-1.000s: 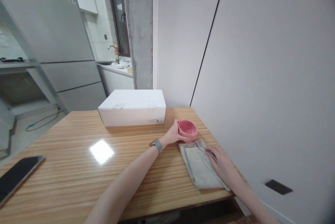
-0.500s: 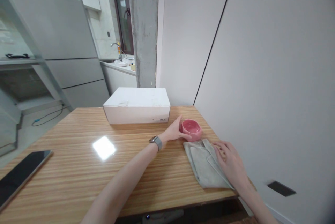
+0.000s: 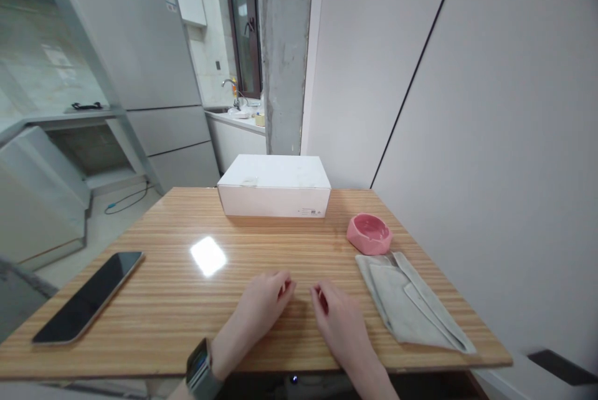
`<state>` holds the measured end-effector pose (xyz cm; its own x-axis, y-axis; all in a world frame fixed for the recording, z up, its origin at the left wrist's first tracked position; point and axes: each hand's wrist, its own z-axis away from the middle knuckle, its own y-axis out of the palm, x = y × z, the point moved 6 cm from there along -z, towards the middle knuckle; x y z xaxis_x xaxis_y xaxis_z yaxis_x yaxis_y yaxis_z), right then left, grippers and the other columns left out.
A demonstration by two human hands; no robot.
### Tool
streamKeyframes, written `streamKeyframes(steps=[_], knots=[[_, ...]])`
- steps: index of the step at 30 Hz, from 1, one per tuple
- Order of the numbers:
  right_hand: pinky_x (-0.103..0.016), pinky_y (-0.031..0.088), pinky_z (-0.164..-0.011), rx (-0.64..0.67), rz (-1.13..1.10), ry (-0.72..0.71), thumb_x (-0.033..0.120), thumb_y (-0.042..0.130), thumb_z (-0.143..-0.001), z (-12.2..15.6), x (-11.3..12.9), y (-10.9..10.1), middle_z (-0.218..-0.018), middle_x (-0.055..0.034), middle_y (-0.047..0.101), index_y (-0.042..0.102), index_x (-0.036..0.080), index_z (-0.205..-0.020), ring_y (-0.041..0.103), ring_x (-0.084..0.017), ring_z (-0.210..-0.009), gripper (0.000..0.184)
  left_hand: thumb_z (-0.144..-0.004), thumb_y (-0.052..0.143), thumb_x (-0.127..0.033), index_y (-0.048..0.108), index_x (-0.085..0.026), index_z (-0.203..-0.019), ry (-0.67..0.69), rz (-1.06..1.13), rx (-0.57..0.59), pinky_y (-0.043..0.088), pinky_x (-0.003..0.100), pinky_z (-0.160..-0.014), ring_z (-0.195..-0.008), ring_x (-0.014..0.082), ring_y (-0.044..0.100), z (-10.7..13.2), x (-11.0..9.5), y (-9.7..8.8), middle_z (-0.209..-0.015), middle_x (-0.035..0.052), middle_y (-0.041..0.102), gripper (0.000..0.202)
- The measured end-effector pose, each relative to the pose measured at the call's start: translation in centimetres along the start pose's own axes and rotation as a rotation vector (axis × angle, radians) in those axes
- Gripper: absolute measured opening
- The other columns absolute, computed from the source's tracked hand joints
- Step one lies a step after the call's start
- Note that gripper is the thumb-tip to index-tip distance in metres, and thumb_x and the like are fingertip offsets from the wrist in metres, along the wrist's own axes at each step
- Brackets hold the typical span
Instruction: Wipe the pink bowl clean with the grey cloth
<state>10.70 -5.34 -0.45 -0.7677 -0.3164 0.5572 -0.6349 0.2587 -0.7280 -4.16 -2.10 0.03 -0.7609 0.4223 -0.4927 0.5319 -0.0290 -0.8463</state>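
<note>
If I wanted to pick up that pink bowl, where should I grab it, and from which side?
Probably around the outer wall of the pink bowl, coming from the left. It sits upright with its opening facing up, and its angular sides should give fingers flat faces to press. The folded cloth lies close at its near side, and the white wall rises to its right.

The left wrist (image 3: 224, 347) wears a watch (image 3: 202, 372) with a dark, squarish face (image 3: 197, 357) showing small lit patches and a broad, plain grey band (image 3: 206, 386), while the right hand (image 3: 343, 322) and forearm (image 3: 371, 378) are bare.
</note>
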Motion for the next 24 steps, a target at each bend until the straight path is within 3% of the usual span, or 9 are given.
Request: streamKeyframes(steps=[5, 24], knots=[[-0.027, 0.030, -0.057, 0.042, 0.260, -0.046, 0.020, 0.038, -0.094, 0.9, 2.0, 3.1, -0.068, -0.0021, 0.062, 0.051, 0.022, -0.072, 0.059, -0.018, -0.062, 0.025, -0.094, 0.036, -0.027, 0.062, -0.021, -0.071, -0.090, -0.260, 0.021, 0.034, 0.028, -0.059, -0.068, 0.0191, 0.064, 2.9, 2.0, 0.8, -0.073, 0.0043, 0.069, 0.035], [-0.027, 0.025, -0.056, 0.074, 0.312, -0.117, 0.018, 0.039, -0.092, 1.3, 2.1, 3.3, -0.064, 0.0012, 0.060, 0.047, 0.023, -0.072, 0.058, -0.016, -0.057, 0.023, -0.092, 0.041, -0.027, 0.059, -0.022, -0.070, -0.084, -0.239, -0.016, 0.032, 0.028, -0.058, -0.065, 0.0176, 0.062, 3.5, 2.5, 0.8, -0.071, 0.0001, 0.066, 0.029]])
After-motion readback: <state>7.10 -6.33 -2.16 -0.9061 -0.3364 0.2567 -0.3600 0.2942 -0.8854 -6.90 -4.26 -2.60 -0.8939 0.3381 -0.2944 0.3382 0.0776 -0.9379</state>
